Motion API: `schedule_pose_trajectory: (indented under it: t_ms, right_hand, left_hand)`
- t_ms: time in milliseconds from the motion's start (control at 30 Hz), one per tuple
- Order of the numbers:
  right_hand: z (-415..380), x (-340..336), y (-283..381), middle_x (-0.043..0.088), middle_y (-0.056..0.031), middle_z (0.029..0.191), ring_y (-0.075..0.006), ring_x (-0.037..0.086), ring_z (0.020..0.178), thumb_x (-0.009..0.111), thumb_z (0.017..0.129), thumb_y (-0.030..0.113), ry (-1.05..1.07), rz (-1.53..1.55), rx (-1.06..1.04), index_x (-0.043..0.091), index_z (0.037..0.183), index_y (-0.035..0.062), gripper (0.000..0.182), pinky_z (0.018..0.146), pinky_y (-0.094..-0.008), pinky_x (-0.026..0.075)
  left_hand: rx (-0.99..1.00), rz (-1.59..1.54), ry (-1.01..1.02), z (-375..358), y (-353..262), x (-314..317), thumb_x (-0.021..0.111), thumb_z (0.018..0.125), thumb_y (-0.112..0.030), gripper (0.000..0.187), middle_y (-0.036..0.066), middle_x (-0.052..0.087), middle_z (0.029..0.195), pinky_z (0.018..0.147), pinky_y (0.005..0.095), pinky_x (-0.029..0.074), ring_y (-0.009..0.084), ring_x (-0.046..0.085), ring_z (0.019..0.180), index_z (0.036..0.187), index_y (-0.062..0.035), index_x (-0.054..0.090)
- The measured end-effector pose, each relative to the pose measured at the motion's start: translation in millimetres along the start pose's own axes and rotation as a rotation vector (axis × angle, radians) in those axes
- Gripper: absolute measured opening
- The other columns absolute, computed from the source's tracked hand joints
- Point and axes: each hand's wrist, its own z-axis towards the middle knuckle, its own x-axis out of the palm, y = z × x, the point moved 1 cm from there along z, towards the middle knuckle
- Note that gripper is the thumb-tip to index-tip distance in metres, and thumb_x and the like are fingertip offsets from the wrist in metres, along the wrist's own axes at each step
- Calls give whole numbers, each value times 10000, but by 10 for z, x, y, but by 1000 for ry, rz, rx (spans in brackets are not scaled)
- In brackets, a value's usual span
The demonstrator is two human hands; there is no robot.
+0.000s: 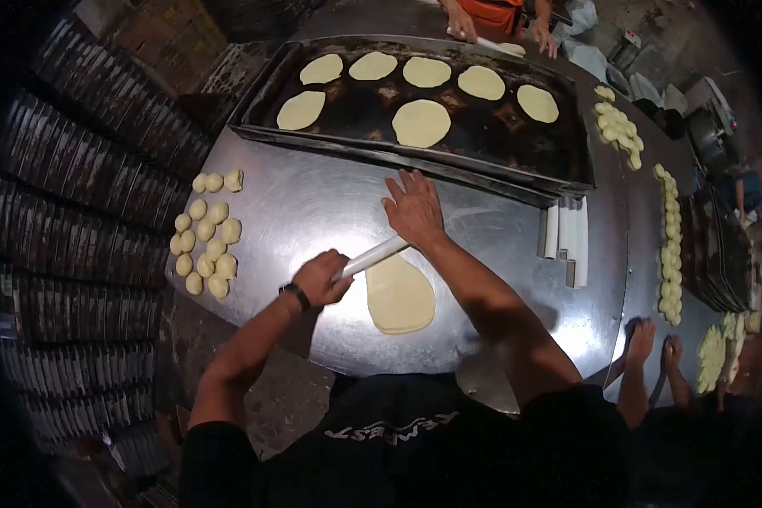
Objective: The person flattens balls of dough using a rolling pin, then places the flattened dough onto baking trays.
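Note:
My left hand, with a dark band at its wrist, is closed around the left end of a white rolling pin. The pin slants across the upper edge of a flat, rounded sheet of dough on the metal table. My right hand reaches past the pin's other end, its fingers spread and stretched toward the baking tray. The heel of that hand is close to the pin's right end. Flat dough rounds lie in the dark tray, spaced apart.
Several dough balls sit at the table's left edge. White bars lie right of the tray. Another person's hands rest at lower right, near a dough row. Across the tray, a co-worker's hand holds a pin. Stacked trays stand left.

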Motion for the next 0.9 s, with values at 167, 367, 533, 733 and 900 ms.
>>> schedule_pose_trajectory:
  t_ms: [167, 367, 533, 733, 900]
  right_hand:
    - [-1222, -271, -56, 414, -161, 1409, -395, 326, 1316, 500, 884, 299, 97, 3, 0, 536, 1273, 77, 449, 1079, -563, 228]
    - [-2840, -719, -133, 494, -117, 1309, -388, 457, 1213, 629, 840, 263, 69, -66, -105, 610, 1151, 90, 356, 1024, -541, 326]
    - [-2109, -609, -387, 610, -166, 1135, -328, 584, 991, 531, 899, 141, 34, 555, 257, 649, 1048, 15, 227, 926, -405, 426]
    - [-1065, 13, 417, 522, -175, 1280, -337, 433, 1228, 512, 922, 282, -184, -85, -31, 613, 1158, 84, 324, 1020, -496, 317]
    - [-995, -281, 343, 634, -145, 1000, -315, 597, 931, 460, 964, 330, 174, 466, 111, 602, 977, 58, 307, 825, -456, 456]
  left_hand:
    - [-535, 300, -193, -641, -893, 716, 518, 861, -340, 632, 232, 226, 1494, 1096, 607, 71, 407, 150, 1396, 1361, 22, 377]
    - [-169, 66, -98, -1221, -1321, 969, 594, 789, -120, 538, 114, 460, 1358, 1029, 526, 274, 311, 399, 1263, 1312, -67, 481]
    - [-59, 31, -348, -1483, -936, 839, 579, 748, 1, 400, 114, 598, 1153, 870, 460, 399, 322, 548, 1045, 1147, -37, 569]
    - [-336, 161, -641, -825, 33, 177, 580, 824, -80, 414, 211, 569, 1127, 898, 475, 400, 381, 516, 1040, 1223, 7, 510]
    - [-315, 368, -335, -123, -310, 43, 664, 747, -438, 810, 215, 218, 1497, 1093, 621, 95, 436, 124, 1393, 1364, -3, 374]
